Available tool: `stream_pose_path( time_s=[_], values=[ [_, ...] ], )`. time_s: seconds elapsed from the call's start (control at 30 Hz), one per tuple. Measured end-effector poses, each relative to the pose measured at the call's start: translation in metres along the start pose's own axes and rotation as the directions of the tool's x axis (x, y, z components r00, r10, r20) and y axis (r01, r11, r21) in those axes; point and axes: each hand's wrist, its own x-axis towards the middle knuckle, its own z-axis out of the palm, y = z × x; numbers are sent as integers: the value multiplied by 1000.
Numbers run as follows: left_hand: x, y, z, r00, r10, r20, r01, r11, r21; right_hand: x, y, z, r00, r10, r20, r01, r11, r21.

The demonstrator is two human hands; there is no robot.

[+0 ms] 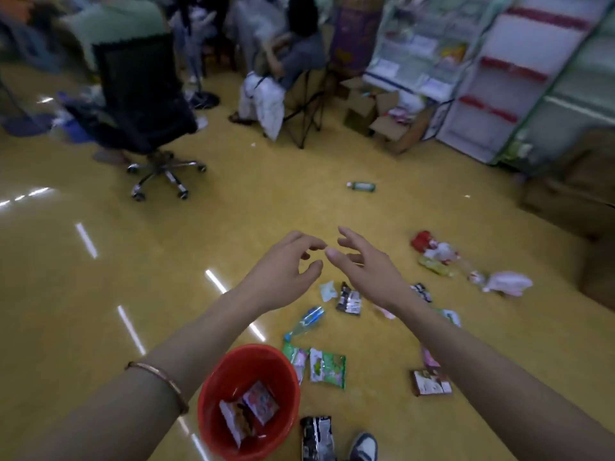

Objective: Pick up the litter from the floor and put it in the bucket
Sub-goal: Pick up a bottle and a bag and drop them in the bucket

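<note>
A red bucket (pixel 213 390) stands on the yellow floor near my feet, with two snack wrappers (pixel 253 410) inside. Litter lies scattered to its right: a green wrapper (pixel 327 367), a crushed plastic bottle (pixel 306 322), a dark packet (pixel 348 299), a brown packet (pixel 431 382), a black-and-white packet (pixel 316 439) and a red and white pile (pixel 432 249). A small green bottle (pixel 361 186) lies farther off. My left hand (pixel 286 271) and my right hand (pixel 362 264) are held out in the air above the litter, fingers loosely spread, holding nothing.
A black office chair (pixel 146 104) on wheels stands at the back left. A person sits on a folding chair (pixel 299 94) at the back. Cardboard boxes (pixel 382 118) and white shelving (pixel 492 78) line the right side. My shoe (pixel 364 445) is at the bottom.
</note>
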Motion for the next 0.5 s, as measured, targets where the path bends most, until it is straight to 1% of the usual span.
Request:
stream_pose_path(
  time_s=[0.13, 0.27, 0.37, 0.5],
  values=[
    [2, 55, 19, 981, 170, 91, -168, 985, -25, -62, -1, -54, 985, 53, -165, -64, 996, -57],
    [5, 108, 47, 937, 298, 183, -294, 954, -49, -127, 13, -107, 921, 121, -371, -161, 984, -79],
    [9, 143, 66, 909, 352, 222, -348, 936, -60, -165, 28, -141, 863, 158, -480, -225, 971, -84],
    [16, 182, 93, 887, 390, 249, -374, 921, -109, -197, 44, -181, 813, 190, -550, -282, 955, -87]
  ],
)
